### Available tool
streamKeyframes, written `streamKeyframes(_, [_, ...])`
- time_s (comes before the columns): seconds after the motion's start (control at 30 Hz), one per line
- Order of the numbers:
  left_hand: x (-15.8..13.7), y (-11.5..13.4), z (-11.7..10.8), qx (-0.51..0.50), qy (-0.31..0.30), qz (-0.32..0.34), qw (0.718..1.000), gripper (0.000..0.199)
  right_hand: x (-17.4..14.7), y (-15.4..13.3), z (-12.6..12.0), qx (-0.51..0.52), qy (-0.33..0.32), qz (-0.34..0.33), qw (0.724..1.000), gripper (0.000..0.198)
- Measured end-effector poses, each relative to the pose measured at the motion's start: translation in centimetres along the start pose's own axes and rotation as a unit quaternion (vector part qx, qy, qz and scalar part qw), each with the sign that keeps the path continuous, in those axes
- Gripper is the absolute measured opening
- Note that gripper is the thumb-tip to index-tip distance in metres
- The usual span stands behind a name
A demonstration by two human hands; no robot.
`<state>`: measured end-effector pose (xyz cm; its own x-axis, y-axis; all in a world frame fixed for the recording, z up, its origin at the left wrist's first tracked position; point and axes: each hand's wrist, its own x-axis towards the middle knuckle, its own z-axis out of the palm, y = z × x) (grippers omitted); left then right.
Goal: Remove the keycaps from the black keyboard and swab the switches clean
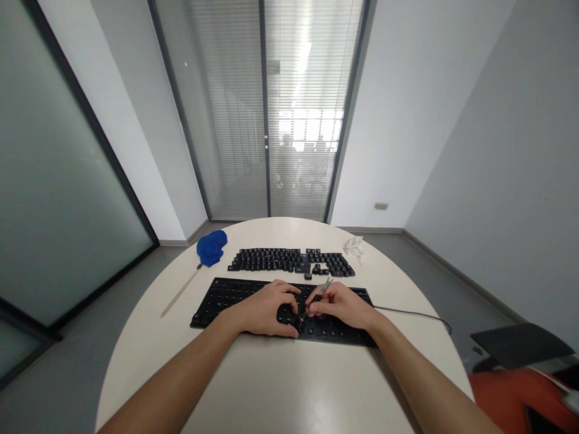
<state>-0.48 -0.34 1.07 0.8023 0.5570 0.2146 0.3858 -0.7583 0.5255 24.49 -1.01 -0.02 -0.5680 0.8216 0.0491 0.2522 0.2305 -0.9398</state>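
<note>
A black keyboard (217,299) lies across the round table, most of its keycaps off and small round key posts showing. My left hand (266,307) rests on the middle of it, fingers spread, with thumb and forefinger on either side of a bare patch. Just right of that, my right hand (337,301) pinches a keycap puller (325,285), its thin wire prongs pointing down at the keyboard beside my left fingertips. Whether the prongs grip anything is too small to tell. Behind the keyboard, loose black keycaps (266,260) lie in rows like a keyboard layout.
A blue cloth duster (211,248) with a wooden stick lies at the left on the white table (253,386). Crumpled white tissue (354,245) sits at the back right. The keyboard's cable (411,311) runs off to the right edge, near a red-orange chair (511,395).
</note>
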Motion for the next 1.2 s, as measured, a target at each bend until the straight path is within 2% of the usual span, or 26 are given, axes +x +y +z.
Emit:
streamKeyframes(0.13, [0.2,0.3,0.2,-0.003,0.014,0.005,1.000,0.033,-0.1,0.1,-0.2,-0.015,0.012,-0.002,1.000,0.037])
streamKeyframes(0.3, [0.5,0.3,0.6,-0.031,0.035,0.025,0.999,0.014,0.0,0.3,-0.3,-0.009,0.032,-0.012,0.999,0.035])
streamKeyframes(0.47, [0.8,-0.1,1.1,-0.042,0.053,-0.008,0.998,0.015,0.0,0.0,-0.5,0.006,0.053,-0.021,0.998,0.032])
streamKeyframes(0.53, [1.0,-0.2,1.2,-0.073,0.063,-0.027,0.995,0.015,0.0,0.0,-0.6,0.043,0.055,-0.009,0.998,0.034])
streamKeyframes(0.67, [1.2,-0.1,1.1,-0.199,0.060,-0.076,0.975,0.017,-0.2,0.2,-0.6,0.125,0.047,0.013,0.991,0.037])
streamKeyframes(0.8, [1.3,0.3,1.1,-0.260,0.045,-0.088,0.960,0.019,-0.3,0.4,-0.5,0.147,0.029,0.002,0.989,0.033])
streamKeyframes(1.03, [1.7,1.1,1.3,-0.142,0.097,-0.085,0.982,0.021,-0.2,0.5,-1.1,0.076,0.071,-0.052,0.993,0.025])
streamKeyframes(1.2, [1.8,1.0,1.2,-0.124,0.106,-0.076,0.984,0.025,0.0,0.8,-0.9,0.060,0.096,-0.051,0.992,0.029])
